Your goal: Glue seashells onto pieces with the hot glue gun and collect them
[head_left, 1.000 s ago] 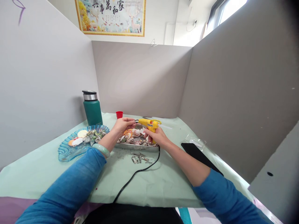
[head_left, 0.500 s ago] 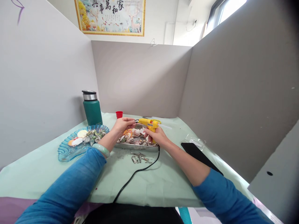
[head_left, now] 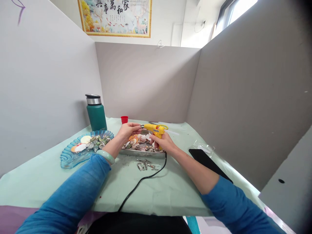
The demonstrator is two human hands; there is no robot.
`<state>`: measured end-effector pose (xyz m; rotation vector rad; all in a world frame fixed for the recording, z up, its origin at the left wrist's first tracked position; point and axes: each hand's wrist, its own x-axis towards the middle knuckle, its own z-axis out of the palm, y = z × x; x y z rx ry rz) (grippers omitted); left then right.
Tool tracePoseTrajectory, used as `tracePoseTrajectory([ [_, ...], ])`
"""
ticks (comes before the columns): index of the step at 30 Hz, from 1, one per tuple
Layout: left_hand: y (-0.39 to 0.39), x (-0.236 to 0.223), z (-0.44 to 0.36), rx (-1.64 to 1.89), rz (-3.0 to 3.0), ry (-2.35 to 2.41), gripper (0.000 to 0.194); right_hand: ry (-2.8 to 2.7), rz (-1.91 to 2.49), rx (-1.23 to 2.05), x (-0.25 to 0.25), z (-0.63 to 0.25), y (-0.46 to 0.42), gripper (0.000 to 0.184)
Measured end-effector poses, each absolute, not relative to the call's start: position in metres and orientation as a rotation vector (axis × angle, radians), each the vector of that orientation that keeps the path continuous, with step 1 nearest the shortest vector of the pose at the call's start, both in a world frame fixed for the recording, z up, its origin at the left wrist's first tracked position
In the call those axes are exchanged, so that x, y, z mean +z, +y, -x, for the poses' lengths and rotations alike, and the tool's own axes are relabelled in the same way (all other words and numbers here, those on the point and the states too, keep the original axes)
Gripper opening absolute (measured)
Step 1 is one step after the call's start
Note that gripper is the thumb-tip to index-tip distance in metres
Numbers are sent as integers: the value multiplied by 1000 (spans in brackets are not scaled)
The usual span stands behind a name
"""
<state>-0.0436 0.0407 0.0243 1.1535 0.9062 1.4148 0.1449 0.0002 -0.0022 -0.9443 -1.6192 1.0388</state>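
My right hand [head_left: 163, 142] grips a yellow glue gun [head_left: 154, 129] by its handle, nozzle pointing left. My left hand [head_left: 128, 129] is closed in a pinch just at the nozzle tip, holding something small that I cannot make out. Both hands hover over a shallow metal tray [head_left: 141, 152] filled with several seashells. The gun's black cord [head_left: 141, 181] runs from the handle down across the table toward me. A small pile of metal clips [head_left: 145, 165] lies in front of the tray.
A blue glass shell-shaped dish [head_left: 70, 159] with shells sits at the left. A green flask [head_left: 96, 113] and a small red cup [head_left: 124, 119] stand behind. A black phone [head_left: 206, 160] and a clear plastic bag [head_left: 204, 148] lie at the right. Grey partitions enclose the table.
The glue gun has shifted very slightly left toward my left hand's fingertips. Otherwise nothing has visibly moved.
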Motion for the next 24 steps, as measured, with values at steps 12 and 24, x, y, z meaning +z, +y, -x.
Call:
tracePoseTrajectory([
  [12,43,23,46,1417,-1132,882,13,-1612,962,1052,-1,-144,-1,18],
  [24,42,25,45,1390,-1114,878,11,-1632,937,1038,-5,-145,2,19],
])
